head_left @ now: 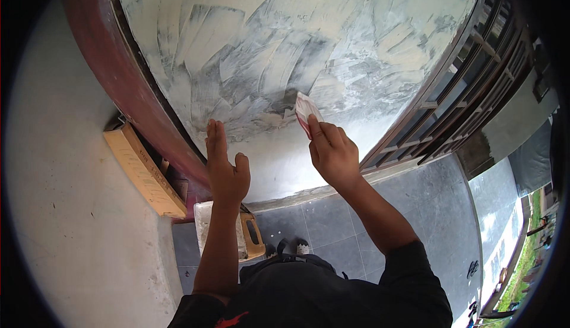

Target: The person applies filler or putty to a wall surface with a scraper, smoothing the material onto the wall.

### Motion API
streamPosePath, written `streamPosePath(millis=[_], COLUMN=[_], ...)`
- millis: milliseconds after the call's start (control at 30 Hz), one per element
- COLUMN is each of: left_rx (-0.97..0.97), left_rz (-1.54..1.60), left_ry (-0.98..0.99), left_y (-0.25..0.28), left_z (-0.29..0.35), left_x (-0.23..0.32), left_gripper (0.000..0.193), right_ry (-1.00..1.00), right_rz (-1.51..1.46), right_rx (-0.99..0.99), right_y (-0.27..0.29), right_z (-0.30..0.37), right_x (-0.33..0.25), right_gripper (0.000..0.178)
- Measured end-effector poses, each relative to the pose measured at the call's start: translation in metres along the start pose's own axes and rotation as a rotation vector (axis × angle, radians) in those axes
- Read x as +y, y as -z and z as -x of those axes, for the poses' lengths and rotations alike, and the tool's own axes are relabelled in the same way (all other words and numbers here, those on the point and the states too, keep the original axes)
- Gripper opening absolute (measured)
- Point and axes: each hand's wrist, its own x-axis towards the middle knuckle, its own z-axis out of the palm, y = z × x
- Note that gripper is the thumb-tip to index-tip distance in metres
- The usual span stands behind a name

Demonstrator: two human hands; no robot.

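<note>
- The small folded red-and-white sheet of abrasive paper (306,112) lies flat against the grey, streaked, putty-coated wall panel (285,43), at the lower edge of the dark smeared patch, just above the bare pale band at the panel's foot.
- Its long axis runs up and slightly left, in line with the fingers behind it; it sticks out beyond the fingertips, up the wall and away from the person.
- The right hand (332,153) is the one on it: fingers pressed together and stretched along the sheet, pushing it against the wall, thumb tucked at the side. Whether the thumb grips an edge cannot be told.
- The left hand (225,165) is near, to the left and a little lower, apart from the sheet. It lies open, fingers straight and close together, thumb held out, palm flat on the panel and holding nothing.
- Left of the panel runs a dark red wooden frame (127,90), with a tan cardboard box (145,173) leaning at its foot.
- Below, a putty-smeared board with a wooden handle (252,239) rests on the grey tiled floor (332,224).
</note>
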Motion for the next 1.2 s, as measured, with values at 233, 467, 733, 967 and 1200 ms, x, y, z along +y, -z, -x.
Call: streamPosePath(millis=[233, 467, 733, 967, 1200], left_rx=[-0.008, 0.004, -0.010, -0.058, -0.093], left_rz=[0.030, 0.021, -0.004, 0.119, 0.247], left_ry=[-0.029, -0.020, 0.030, 0.099, 0.339], left_y=[-0.005, -0.002, -0.004, -0.012, -0.009], left_z=[-0.003, 0.011, 0.023, 0.031, 0.049], left_x=[0.005, 0.004, 0.002, 0.006, 0.003], left_gripper=[0.073, 0.075, 0.075, 0.073, 0.067], right_ry=[-0.008, 0.296, -0.669, -1.257, -1.361], right_rz=[0.342, 0.116, -0.536, -1.525, -1.714], right_rx=[0.160, -0.059, 0.018, 0.141, -0.008], right_y=[-0.001, -0.086, 0.003, 0.031, 0.035], right_z=[-0.057, 0.044, 0.039, 0.050, 0.061], right_x=[0.041, -0.009, -0.023, -0.011, 0.003], right_gripper=[0.046, 0.045, 0.032, 0.031, 0.034])
